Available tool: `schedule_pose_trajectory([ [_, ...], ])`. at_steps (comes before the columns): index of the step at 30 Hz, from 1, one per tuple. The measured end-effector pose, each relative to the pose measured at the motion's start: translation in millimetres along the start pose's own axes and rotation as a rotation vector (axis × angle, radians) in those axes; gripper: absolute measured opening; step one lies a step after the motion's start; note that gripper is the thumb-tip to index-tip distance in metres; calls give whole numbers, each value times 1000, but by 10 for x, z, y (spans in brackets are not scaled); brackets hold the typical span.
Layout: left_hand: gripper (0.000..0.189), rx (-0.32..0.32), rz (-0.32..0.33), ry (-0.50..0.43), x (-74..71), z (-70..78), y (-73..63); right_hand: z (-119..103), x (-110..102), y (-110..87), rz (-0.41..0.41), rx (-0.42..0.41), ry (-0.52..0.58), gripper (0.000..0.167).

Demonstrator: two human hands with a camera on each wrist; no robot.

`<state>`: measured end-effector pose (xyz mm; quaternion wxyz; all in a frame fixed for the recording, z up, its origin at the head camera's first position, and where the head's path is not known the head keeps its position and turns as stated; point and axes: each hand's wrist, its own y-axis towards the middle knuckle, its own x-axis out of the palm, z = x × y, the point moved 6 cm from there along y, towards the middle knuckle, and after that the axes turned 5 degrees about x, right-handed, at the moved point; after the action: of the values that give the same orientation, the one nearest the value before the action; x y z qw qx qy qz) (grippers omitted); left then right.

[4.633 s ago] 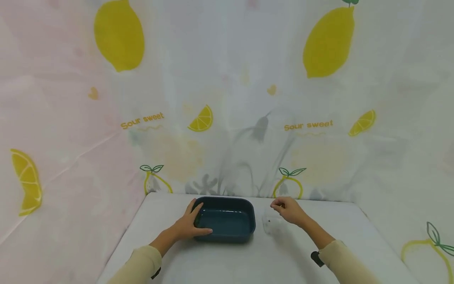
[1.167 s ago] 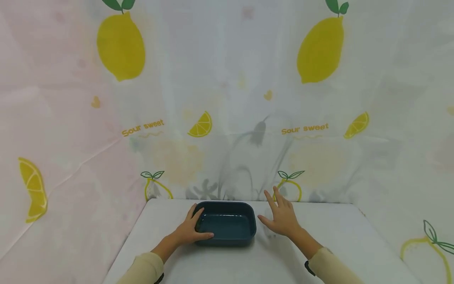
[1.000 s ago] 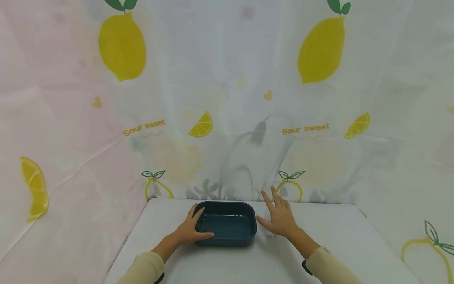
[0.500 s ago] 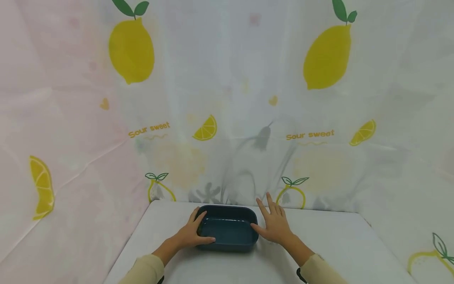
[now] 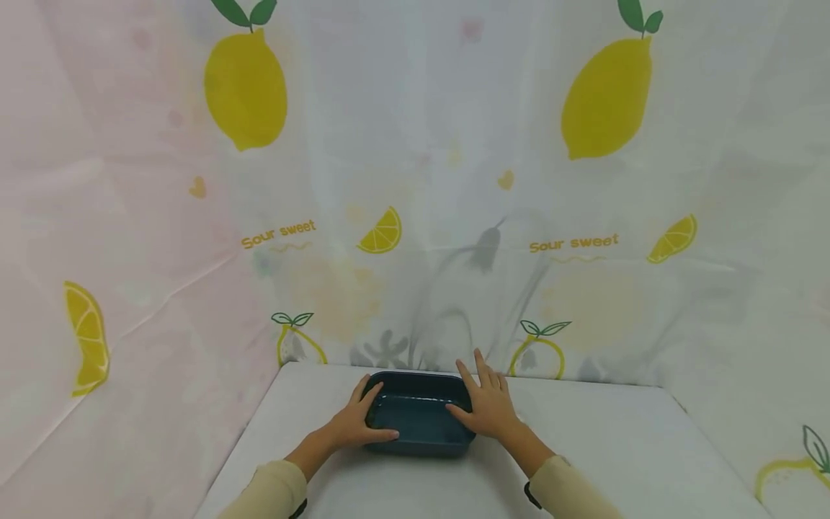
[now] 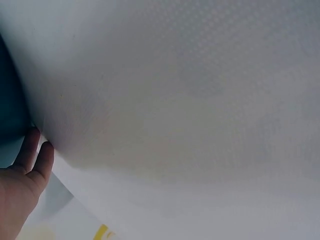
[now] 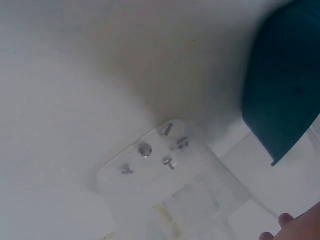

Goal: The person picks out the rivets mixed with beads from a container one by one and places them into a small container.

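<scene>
If the dish [image 5: 420,447] were pushed to the right, it could knock the clear container [image 7: 195,170] near its outer side and scatter the small metal pieces [image 7: 145,149] seen there; the right hand [image 5: 491,412] largely hides that spot from above. In a lift, the glossy wall might slip or tip, because the left hand [image 5: 353,424] lies against the left end with its fingers spread and nearly straight; how firmly it holds cannot be told. The right fingers are splayed wide over the right end, holding nothing, and whether they touch the rim is unclear.

The dish stands upright on the white desk [image 5: 603,447], between both hands: dark blue, rectangular, rounded at the corners, with a light streak shining inside.
</scene>
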<state>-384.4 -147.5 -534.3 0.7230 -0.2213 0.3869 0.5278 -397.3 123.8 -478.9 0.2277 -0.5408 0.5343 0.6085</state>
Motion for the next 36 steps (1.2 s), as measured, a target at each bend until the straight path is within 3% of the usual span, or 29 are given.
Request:
schedule_pose_trajectory([
  [7, 111, 0, -25, 16, -10, 47, 15, -186, 110, 81, -54, -5, -12, 86],
  [16, 111, -5, -8, 25, -13, 47, 20, -459, 255, 165, -103, -68, -108, 88],
  [22, 112, -6, -15, 52, -49, 30, 18, -610, 291, 222, -136, -60, -86, 87],
  [36, 114, 2, 10, 54, -38, 38, -22, -708, 474, 247, -151, -34, -80, 89],
])
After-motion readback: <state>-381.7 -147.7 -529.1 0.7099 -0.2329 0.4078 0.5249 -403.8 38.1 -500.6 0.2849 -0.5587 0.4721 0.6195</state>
